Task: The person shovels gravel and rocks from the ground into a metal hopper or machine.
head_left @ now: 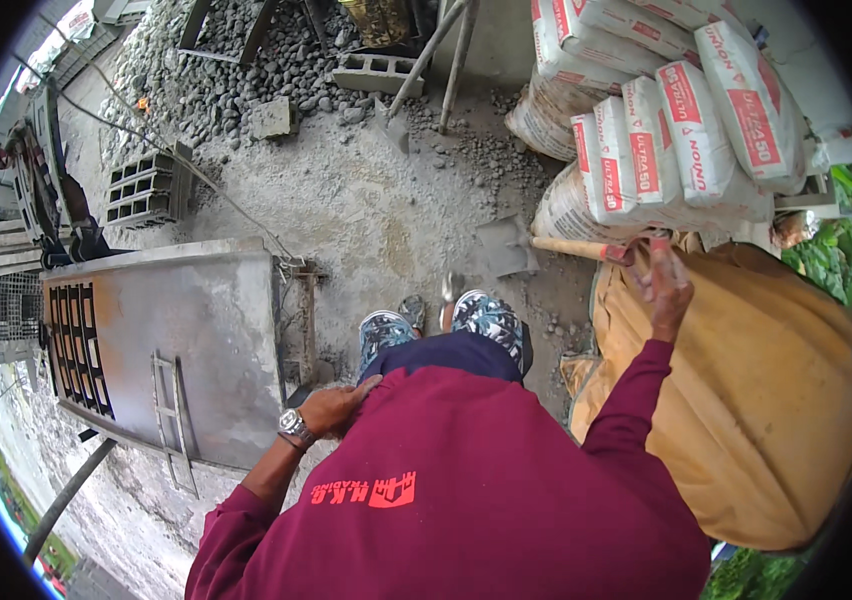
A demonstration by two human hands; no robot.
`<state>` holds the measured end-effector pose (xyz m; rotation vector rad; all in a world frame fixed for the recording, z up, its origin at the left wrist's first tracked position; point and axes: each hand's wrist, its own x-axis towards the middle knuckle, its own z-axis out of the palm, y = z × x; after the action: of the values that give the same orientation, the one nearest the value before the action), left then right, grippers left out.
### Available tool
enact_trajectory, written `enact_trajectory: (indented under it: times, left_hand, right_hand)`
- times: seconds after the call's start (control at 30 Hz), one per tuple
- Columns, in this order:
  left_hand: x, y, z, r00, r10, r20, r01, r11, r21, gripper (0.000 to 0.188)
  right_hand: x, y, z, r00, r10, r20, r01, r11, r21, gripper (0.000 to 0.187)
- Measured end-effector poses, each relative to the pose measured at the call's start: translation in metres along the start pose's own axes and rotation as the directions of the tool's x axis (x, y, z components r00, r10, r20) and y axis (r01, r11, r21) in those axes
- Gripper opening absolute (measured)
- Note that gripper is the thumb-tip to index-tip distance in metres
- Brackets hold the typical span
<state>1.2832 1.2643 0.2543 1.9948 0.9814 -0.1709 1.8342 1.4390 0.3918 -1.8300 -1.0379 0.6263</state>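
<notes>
My right hand (664, 283) is raised at the right with its fingers apart and loosely bent, close beside the red grip of a shovel (571, 246). I cannot tell whether the fingertips touch that grip. The shovel has a short wooden handle, and its grey, dusty blade rests on the ground to the left. At my waist, my left hand (334, 409), with a metal watch on the wrist, lies against the hem of my maroon shirt (486, 480). Its fingers are extended along the cloth and partly hidden.
Stacked cement bags (646, 150) stand at the far right, above a tan tarp-covered heap (736, 390). To the left is a metal block-moulding table (196, 340) with slotted openings. Hollow blocks (149, 188), a gravel pile (216, 90) and another shovel (393, 128) lie farther off.
</notes>
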Motion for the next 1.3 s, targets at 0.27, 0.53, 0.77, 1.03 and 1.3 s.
enact_trajectory:
  times: [0.27, 0.53, 0.77, 1.03, 1.3]
  left_hand:
    - [0.089, -0.007, -0.088, 0.989, -0.150, 0.008, 0.148, 0.962, -0.230, 0.083]
    - [0.160, 0.011, -0.143, 0.955, -0.235, -0.183, 0.145, 0.904, -0.403, 0.074]
    - [0.186, 0.066, -0.203, 0.832, -0.548, 0.085, 0.492, 0.659, -0.569, 0.068]
    - [0.191, 0.106, -0.170, 0.743, -0.666, 0.073, 0.493, 0.469, -0.733, 0.069]
    - [0.182, 0.131, -0.144, 0.659, -0.741, 0.127, 0.516, 0.323, -0.793, 0.070]
  right_hand:
    - [0.208, -0.023, 0.011, 0.970, -0.226, 0.092, 0.242, 0.833, -0.498, 0.043]
    - [0.313, -0.045, 0.170, 0.872, -0.432, 0.232, 0.487, 0.817, -0.308, 0.023]
    - [0.506, -0.072, 0.383, 0.870, -0.294, 0.396, 0.411, 0.876, -0.254, 0.057]
    - [0.716, -0.074, 0.523, 0.847, -0.330, 0.417, 0.515, 0.704, -0.488, 0.083]
    - [0.431, -0.121, 0.502, 0.726, -0.472, 0.501, 0.459, 0.874, 0.158, 0.047]
